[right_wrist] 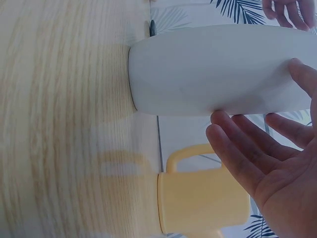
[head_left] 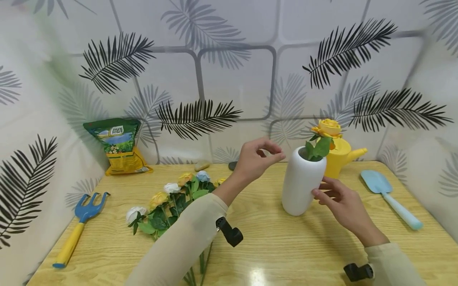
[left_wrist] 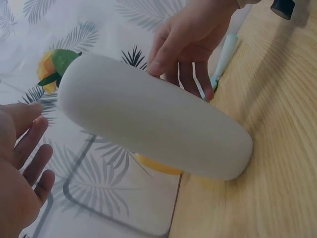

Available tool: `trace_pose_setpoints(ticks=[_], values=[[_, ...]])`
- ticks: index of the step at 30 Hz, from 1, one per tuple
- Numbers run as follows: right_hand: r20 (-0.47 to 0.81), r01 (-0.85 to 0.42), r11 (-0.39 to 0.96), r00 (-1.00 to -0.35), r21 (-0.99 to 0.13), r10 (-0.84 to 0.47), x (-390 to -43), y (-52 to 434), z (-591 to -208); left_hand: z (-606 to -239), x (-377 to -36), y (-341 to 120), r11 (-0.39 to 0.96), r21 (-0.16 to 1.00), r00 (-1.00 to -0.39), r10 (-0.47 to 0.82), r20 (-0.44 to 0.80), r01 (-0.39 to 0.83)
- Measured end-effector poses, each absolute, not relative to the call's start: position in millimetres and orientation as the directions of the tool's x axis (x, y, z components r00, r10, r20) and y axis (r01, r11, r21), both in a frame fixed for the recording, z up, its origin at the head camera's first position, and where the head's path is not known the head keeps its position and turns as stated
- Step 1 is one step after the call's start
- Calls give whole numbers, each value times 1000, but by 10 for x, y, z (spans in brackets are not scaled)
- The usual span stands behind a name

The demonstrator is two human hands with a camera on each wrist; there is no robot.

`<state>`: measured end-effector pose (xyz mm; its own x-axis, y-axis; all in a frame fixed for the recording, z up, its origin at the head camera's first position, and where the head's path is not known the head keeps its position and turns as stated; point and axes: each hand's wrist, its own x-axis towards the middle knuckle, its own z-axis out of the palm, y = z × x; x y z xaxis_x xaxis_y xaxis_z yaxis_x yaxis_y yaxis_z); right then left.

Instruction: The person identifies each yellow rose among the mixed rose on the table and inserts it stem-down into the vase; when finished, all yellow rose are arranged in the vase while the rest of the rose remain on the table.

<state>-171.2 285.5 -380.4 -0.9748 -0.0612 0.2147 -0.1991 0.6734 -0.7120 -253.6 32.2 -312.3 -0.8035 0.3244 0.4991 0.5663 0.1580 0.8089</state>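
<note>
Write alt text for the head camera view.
A right hand touches the side of a white vase holding one yellow rose on a wooden table. The left hand hovers beside the vase's mouth, holding nothing; loose roses lie to its left.

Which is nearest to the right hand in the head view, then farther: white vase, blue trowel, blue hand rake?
From the right hand:
1. White vase, touching its fingertips, just left.
2. Blue trowel, on the table to the right.
3. Blue hand rake, at the table's far left edge.
</note>
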Motion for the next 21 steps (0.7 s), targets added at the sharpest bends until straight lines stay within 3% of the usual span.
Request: trace_pose_setpoints(ticks=[7,14,21], values=[[206,-191,675,-977,-713,-58,-1703,2860,-3809,-3341,-2437,63,149,852,-845,295,446,501],[202,-189,675,-977,-713,-61,-1703,2864,-3797,-3529,-2362,-314,46,910,-896,204,394,411],[214,-201,661,-975,-723,-63,-1720,2856,-3820,-3675,-2232,-654,107,909,-906,194,377,402]])
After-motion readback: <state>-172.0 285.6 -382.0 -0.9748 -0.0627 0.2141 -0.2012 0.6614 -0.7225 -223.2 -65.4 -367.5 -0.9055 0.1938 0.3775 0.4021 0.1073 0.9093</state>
